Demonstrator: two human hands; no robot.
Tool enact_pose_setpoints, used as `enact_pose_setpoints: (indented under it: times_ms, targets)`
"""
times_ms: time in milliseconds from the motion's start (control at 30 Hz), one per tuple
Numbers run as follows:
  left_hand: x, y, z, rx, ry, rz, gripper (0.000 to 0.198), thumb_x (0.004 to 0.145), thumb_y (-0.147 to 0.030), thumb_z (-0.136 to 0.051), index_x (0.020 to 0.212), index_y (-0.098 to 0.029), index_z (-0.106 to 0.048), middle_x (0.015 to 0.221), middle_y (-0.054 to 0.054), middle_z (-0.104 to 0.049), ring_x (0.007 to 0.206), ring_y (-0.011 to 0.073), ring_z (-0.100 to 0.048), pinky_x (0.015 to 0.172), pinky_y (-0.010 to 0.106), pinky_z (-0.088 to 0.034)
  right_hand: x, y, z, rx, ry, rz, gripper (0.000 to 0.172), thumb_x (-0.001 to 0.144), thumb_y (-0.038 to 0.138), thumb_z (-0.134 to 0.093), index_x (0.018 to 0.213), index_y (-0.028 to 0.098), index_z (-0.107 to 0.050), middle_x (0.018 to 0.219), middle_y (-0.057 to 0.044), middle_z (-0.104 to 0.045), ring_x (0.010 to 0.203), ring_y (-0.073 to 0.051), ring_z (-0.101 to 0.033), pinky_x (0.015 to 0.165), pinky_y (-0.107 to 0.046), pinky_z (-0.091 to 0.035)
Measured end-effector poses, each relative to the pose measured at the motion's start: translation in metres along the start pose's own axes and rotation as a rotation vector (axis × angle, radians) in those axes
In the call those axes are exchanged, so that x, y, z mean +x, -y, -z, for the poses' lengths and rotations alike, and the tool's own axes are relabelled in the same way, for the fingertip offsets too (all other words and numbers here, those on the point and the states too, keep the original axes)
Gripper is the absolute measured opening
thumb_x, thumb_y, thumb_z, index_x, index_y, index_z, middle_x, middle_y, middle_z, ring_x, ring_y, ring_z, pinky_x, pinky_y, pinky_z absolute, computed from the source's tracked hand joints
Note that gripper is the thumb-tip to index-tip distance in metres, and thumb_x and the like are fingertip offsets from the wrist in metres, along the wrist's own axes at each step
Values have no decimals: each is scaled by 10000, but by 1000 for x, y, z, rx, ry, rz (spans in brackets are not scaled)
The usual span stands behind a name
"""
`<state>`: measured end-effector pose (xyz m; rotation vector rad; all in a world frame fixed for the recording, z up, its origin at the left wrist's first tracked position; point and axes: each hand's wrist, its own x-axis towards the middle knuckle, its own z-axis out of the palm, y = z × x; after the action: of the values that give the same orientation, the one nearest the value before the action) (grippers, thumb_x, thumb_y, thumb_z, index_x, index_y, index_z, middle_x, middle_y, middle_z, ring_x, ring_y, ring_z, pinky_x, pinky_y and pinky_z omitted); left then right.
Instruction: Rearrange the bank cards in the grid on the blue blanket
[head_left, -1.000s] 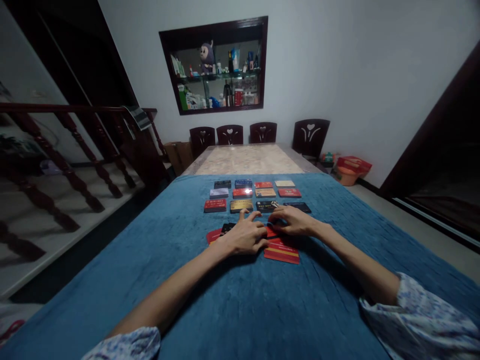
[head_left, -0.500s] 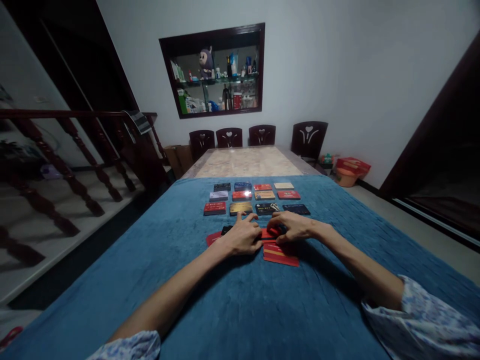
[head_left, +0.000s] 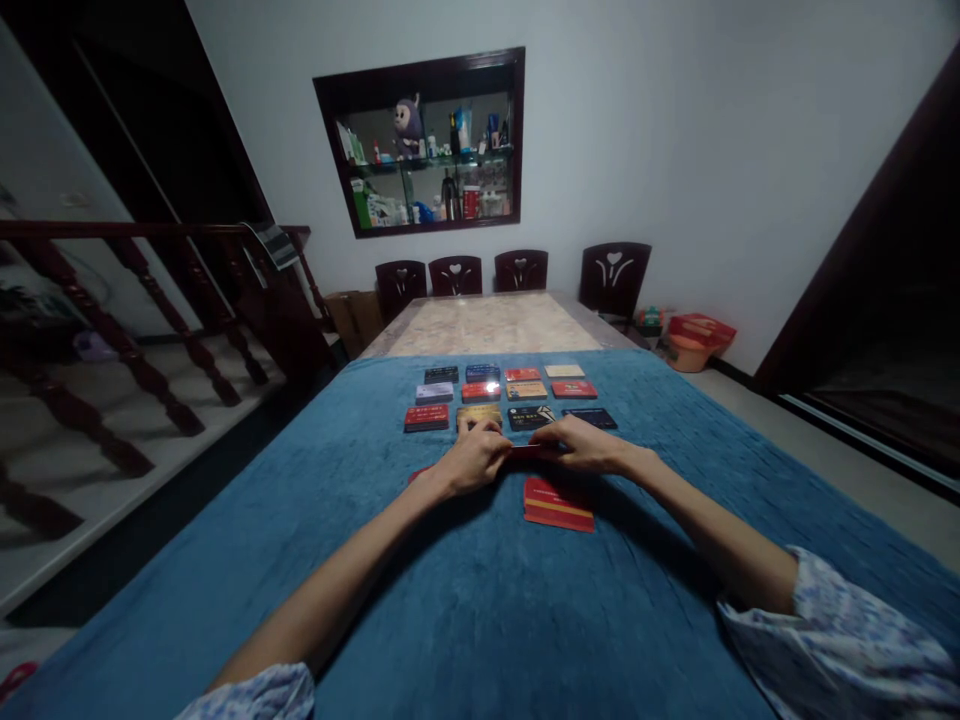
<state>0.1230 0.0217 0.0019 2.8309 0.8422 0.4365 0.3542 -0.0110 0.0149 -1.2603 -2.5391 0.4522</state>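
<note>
Between my two hands a red card (head_left: 525, 452) is held nearly edge-on, its light edge facing me; whether it is one card or a thin stack I cannot tell. My left hand (head_left: 474, 457) pinches its left end, and my right hand (head_left: 583, 445) grips the right end. Just in front of me lies a pile of red cards with a gold stripe (head_left: 559, 505), slightly fanned. Another red card (head_left: 418, 474) peeks out behind my left forearm. Beyond my fingers sit a gold card stack (head_left: 480, 412), a black card stack (head_left: 529, 418) and a dark blue one (head_left: 590, 419).
More card stacks stand in rows farther off, among them a red stack (head_left: 426, 418) and a lilac one (head_left: 435, 393). A blue cloth (head_left: 360, 560) covers the near table. Behind are the bare tabletop (head_left: 487, 325), several dark chairs (head_left: 615, 275) and a wall niche.
My hands have drawn the red card up from the cloth and tilted it edge-on. The striped red pile in front has stayed put.
</note>
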Motion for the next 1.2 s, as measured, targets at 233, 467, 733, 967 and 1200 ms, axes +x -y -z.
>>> enact_pose_setpoints:
  times_ms: [233, 467, 733, 967, 1200]
  targets:
    - [1, 6, -8, -36, -38, 52, 376, 884, -74, -483, 1172, -209, -682, 1092, 96, -681, 1129, 263, -548, 1069, 523, -291, 4, -6, -9, -55, -57, -37, 281, 830, 115, -516, 1050, 158, -685, 837, -70, -725, 709, -176, -622, 644, -260, -395]
    - [-1, 3, -13, -11, -93, 73, 550, 837, -25, -477, 1341, -231, -554, 1149, 83, -686, 1094, 259, -567, 1043, 485, -344, 7, -7, -22, -177, -157, -88, 347, 852, 139, -548, 1197, 177, -571, 1092, -127, -698, 964, -242, -647, 760, -297, -436]
    - [-1, 1, -19, 102, -119, 107, 525, 839, -56, -479, 1334, -215, -544, 1190, 101, -688, 1117, 271, -565, 1056, 507, -304, 7, 9, -23, -242, -185, -222, 320, 859, 145, -529, 1175, 182, -493, 1174, -145, -630, 906, -235, -644, 692, -296, -414]
    - [3, -11, -22, 82, -134, 187, 497, 852, -48, -441, 1312, -196, -557, 1121, 102, -717, 1044, 258, -617, 1023, 503, -293, 8, 12, -22, -278, -162, -280, 289, 879, 161, -511, 1166, 178, -483, 1188, -150, -615, 886, -238, -647, 665, -296, -399]
    - [5, -9, -20, 32, -200, 217, 500, 848, -44, -451, 1298, -227, -569, 1195, 91, -703, 1090, 251, -616, 1029, 483, -287, 8, 8, -25, -234, -194, -195, 468, 800, 96, -571, 1247, 163, -450, 1249, -159, -551, 1029, -261, -622, 790, -328, -475]
